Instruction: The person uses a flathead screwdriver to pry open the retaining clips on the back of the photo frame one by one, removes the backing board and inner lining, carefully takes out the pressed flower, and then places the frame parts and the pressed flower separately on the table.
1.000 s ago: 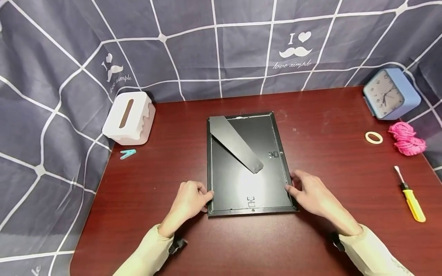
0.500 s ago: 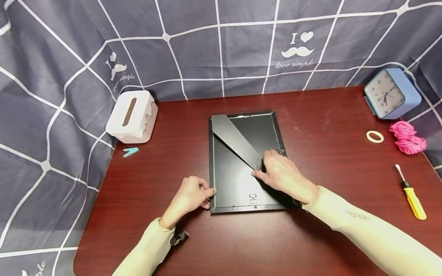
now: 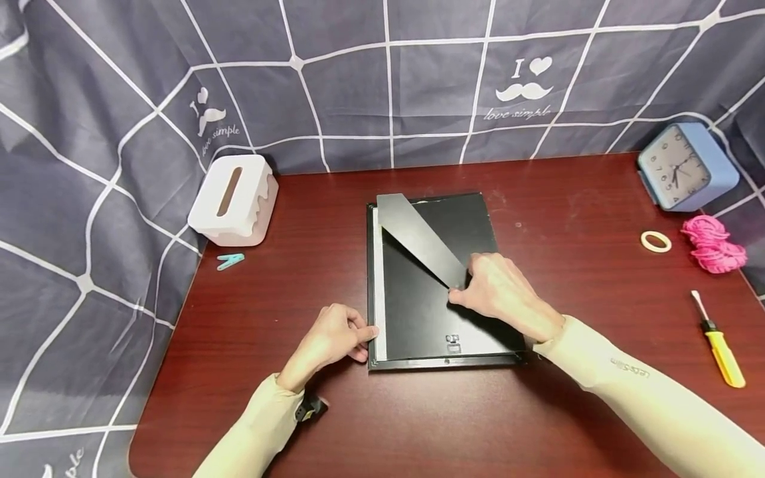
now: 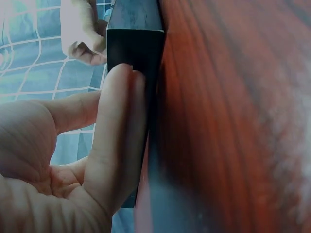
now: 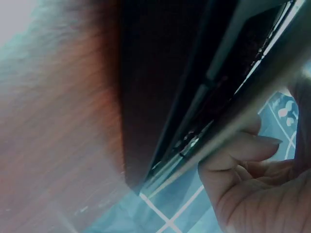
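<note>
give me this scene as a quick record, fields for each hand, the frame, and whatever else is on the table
left hand: grips the frame's left edge near its front corner
right hand: pinches the tip of the stand
picture frame: face down on the table
backing board: shifted right, pale strip bared on the left
stand: grey leg, lies diagonally
left side: tissue box, clothes peg
right side: clock, tape roll, pink string, screwdriver

Setting: improvised home craft corner. Dark red wood-grain table (image 3: 597,199) enclosed on three sides by grey grid-pattern cloth (image 3: 418,86) printed "I love simple", moustache motif. Domestic items on table: white tissue box (image 3: 234,200), blue alarm clock (image 3: 686,167), pink yarn (image 3: 713,243), tape roll (image 3: 655,241), yellow screwdriver (image 3: 720,344), teal clothes peg (image 3: 230,261).
</note>
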`<state>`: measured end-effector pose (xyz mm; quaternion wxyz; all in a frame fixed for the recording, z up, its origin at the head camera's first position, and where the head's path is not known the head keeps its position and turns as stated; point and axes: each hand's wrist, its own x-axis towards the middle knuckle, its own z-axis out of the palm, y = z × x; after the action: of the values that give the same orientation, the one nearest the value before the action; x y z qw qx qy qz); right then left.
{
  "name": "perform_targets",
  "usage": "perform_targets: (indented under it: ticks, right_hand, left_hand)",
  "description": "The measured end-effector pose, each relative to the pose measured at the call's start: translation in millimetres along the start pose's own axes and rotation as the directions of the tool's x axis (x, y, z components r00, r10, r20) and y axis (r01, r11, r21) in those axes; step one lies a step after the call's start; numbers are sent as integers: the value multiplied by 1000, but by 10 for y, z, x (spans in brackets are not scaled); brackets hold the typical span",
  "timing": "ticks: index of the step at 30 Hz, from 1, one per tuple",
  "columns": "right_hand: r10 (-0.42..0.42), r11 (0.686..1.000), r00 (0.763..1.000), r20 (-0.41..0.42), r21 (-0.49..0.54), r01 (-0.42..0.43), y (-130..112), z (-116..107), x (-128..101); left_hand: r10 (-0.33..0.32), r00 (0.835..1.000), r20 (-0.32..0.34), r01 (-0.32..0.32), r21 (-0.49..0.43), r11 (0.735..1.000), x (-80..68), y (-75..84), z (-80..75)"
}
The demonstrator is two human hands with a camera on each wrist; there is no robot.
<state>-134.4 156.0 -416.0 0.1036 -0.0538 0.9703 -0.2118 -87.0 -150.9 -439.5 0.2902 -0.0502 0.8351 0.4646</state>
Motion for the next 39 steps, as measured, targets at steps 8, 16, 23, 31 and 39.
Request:
perform_targets:
  ticks: [8, 16, 23, 31, 39]
  right_hand:
    - [16, 992, 995, -98, 129, -3, 260, 2, -394]
    - [186, 957, 983, 10, 223, -184, 541, 74, -832]
    - [231, 921, 970, 80, 303, -245, 576, 60, -875]
    - [277, 673, 923, 267, 631, -385, 573, 29, -982]
    - [326, 370, 902, 284, 840, -398, 665, 120, -1051]
  left_hand:
    - [-14, 1000, 13, 14, -7, 1000, 6, 18, -13]
    - [-35, 999, -18, 35, 7, 999, -43, 46, -47]
    - [-24, 1000, 5, 24, -17, 1000, -8, 28, -6]
    - [-20, 1000, -4, 20, -1, 1000, -15, 36, 24]
    - [-19, 1000, -8, 19, -9, 1000, -7, 38, 48]
